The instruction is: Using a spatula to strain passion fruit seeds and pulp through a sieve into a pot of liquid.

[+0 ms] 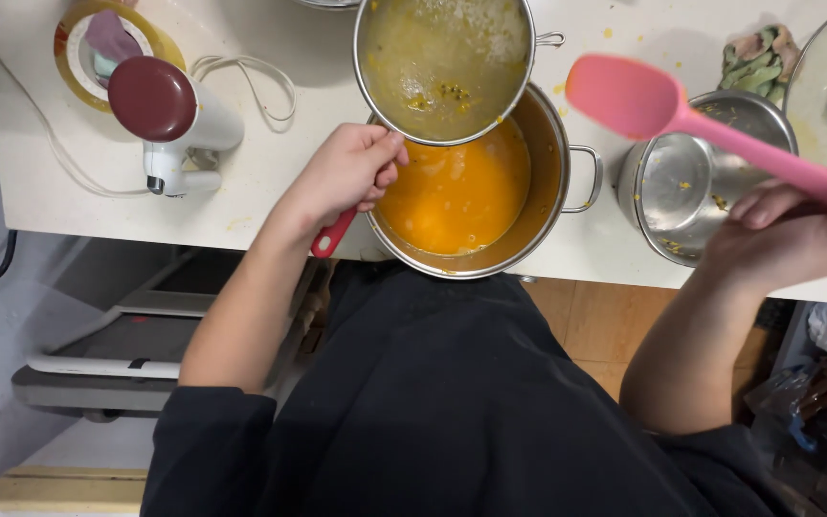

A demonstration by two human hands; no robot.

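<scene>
Currently left hand point(342, 177) grip clamps the red sieve handle point(333, 235), sieve point(442, 67) over the pot point(471, 191) (orange liquid); right hand point(796, 230) grip pinches a pink spatula point(681, 115).

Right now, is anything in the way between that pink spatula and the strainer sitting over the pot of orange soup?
Nothing visible is. The right hand holds the pink spatula up beside the strainer, with only bare white counter below the gap. The left hand grips the strainer's red handle on the far side, above the pot.
</scene>
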